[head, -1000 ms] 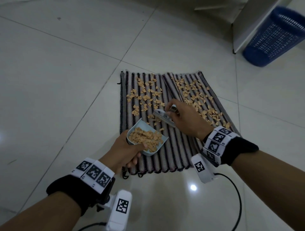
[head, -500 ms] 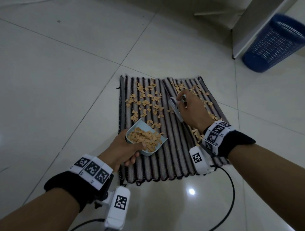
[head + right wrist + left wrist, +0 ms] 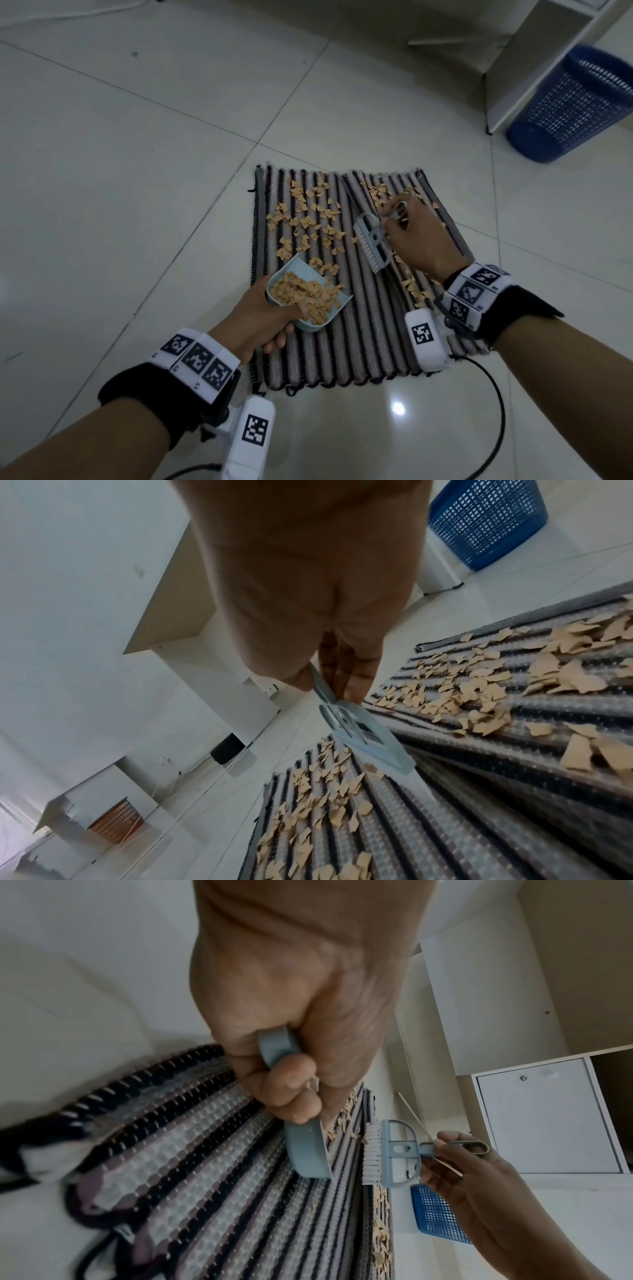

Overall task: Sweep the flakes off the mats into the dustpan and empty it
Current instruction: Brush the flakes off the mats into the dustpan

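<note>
Two striped mats (image 3: 363, 329) lie side by side on the tiled floor, strewn with tan flakes (image 3: 308, 219). My left hand (image 3: 260, 318) grips the handle of a light-blue dustpan (image 3: 301, 291) heaped with flakes, its mouth on the left mat. In the left wrist view the dustpan (image 3: 304, 1150) sits tilted on the mat. My right hand (image 3: 418, 236) pinches the handle of a small blue brush (image 3: 371, 241), held over the seam between the mats beside the loose flakes. The right wrist view shows the brush (image 3: 363, 734) from behind, with flakes (image 3: 479, 693) on both sides.
A blue mesh basket (image 3: 572, 106) stands at the far right beside a white cabinet (image 3: 534, 51). Black cables (image 3: 493, 404) trail from my wrist cameras across the floor near the mats' front edge. Bare white tile surrounds the mats.
My right hand has carried the brush away from the dustpan's mouth, up and to the right toward the mats' far half. The left hand and dustpan have stayed about where they were.
</note>
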